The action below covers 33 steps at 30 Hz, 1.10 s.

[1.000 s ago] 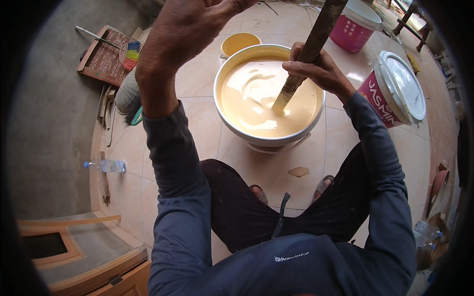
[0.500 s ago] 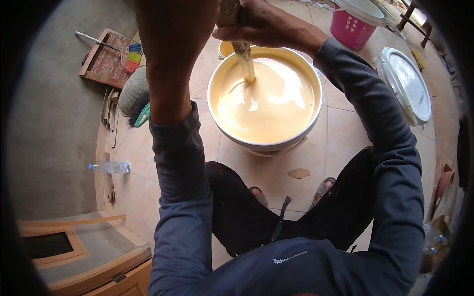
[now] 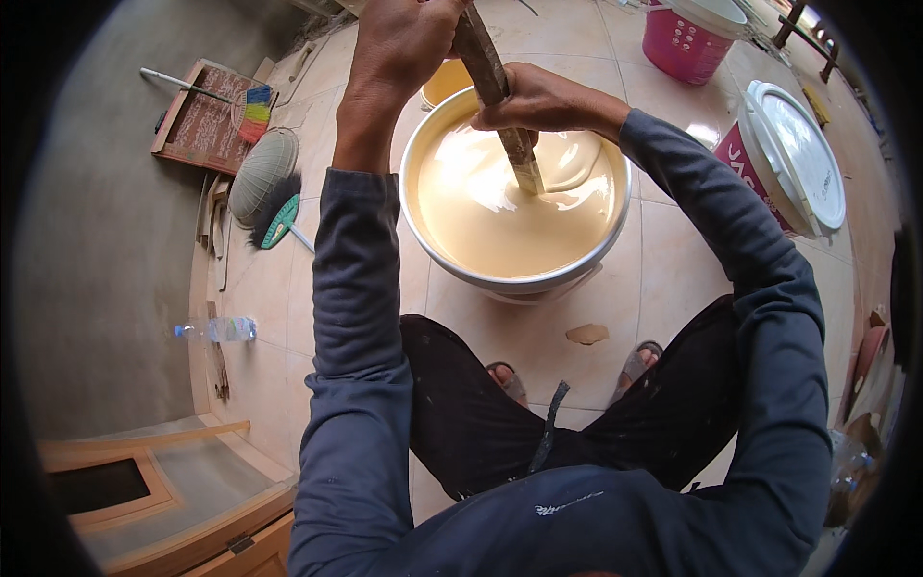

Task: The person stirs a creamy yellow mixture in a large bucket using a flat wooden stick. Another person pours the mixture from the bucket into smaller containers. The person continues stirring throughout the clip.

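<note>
Both my hands grip a paint-stained wooden stick (image 3: pixel 483 60) that slants down into a white bucket (image 3: pixel 411 223) of cream-coloured paint (image 3: pixel 500 226). My left hand (image 3: pixel 409 43) is closed round its upper part, near the top edge of the view. Lower down, my right hand (image 3: pixel 548 98) wraps the stick just above the paint, with the thumb across it. The stick's lower end is sunk in the paint, right of the middle, and glossy ripples curl beside it. The bucket stands upright on the floor before my feet.
Behind the bucket is a yellow container (image 3: pixel 445 83). To the right stand a lidded bucket (image 3: pixel 798 159) and a pink bucket (image 3: pixel 685 43). A broom (image 3: pixel 255 113), a domed grey object (image 3: pixel 263 171), a green brush head (image 3: pixel 281 221) and a plastic bottle (image 3: pixel 229 330) lie along the left wall.
The stick's dipped end has swept rightward through the paint, and its tilt has changed. My right hand has come down and nearer; my left hand has shifted right, and both keep their hold.
</note>
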Each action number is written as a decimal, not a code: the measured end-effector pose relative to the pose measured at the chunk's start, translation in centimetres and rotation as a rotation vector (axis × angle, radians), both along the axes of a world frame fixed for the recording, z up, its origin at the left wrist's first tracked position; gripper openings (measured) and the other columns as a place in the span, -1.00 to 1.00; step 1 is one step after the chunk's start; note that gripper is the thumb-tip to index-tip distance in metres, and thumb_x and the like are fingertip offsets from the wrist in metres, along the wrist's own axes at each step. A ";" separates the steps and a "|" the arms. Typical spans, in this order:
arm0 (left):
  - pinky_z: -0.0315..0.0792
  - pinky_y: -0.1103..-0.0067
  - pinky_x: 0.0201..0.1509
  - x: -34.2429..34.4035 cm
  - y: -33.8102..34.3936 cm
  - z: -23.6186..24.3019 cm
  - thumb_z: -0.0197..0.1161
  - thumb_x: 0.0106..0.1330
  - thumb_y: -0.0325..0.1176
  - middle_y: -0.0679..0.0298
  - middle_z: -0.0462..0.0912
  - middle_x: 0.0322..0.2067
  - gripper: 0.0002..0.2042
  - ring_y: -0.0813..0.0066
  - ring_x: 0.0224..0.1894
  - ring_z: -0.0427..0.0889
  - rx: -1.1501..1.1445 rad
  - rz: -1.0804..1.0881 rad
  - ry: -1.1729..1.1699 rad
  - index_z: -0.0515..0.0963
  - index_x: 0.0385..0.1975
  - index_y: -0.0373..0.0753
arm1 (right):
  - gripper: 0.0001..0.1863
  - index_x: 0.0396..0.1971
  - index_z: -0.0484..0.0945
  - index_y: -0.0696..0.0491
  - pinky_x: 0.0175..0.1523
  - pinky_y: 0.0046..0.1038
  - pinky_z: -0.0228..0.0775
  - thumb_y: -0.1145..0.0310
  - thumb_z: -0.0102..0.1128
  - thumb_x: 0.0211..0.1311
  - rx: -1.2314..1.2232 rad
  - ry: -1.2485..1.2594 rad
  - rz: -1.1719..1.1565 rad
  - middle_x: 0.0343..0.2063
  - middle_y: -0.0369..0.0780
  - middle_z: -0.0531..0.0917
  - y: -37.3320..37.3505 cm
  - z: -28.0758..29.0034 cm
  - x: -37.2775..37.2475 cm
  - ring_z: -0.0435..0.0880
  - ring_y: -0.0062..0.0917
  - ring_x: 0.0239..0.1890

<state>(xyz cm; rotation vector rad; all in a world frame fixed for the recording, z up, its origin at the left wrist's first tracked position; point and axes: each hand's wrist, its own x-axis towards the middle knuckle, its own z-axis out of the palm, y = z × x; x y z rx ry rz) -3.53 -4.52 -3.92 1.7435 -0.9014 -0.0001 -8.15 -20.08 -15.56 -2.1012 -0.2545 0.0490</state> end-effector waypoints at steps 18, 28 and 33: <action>0.66 0.58 -0.25 -0.7 4.3 6.9 0.20 0.48 -0.22 0.05 0.72 -0.34 -0.62 0.38 -0.42 0.74 -0.517 0.174 -0.358 0.55 -0.03 -0.51 | -0.66 -0.20 0.41 0.16 -0.29 -0.20 0.52 0.31 0.40 0.26 -0.056 -0.837 0.020 -0.47 -0.05 0.64 4.9 10.1 -0.2 0.69 -0.24 -0.39; 0.63 0.53 -0.32 3.5 1.4 -2.0 0.14 0.54 -0.25 0.24 0.66 -0.41 -0.74 0.46 -0.42 0.67 -0.101 0.134 -0.008 0.54 -0.18 -0.38 | -0.52 -0.12 0.45 0.16 -0.12 -0.20 0.53 0.03 0.32 0.32 -0.237 -0.273 -0.157 -0.36 -0.01 0.68 1.5 -0.8 2.7 0.74 -0.20 -0.24; 0.49 0.58 -0.46 4.3 1.1 -0.4 0.16 0.54 -0.20 0.32 0.63 -0.51 -0.72 0.59 -0.51 0.60 -0.058 0.144 -0.139 0.56 -0.29 -0.32 | -0.48 -0.11 0.38 0.20 -0.12 -0.23 0.49 0.00 0.26 0.38 -0.033 -0.332 -0.074 -0.35 0.03 0.62 2.3 -0.5 2.6 0.69 -0.20 -0.22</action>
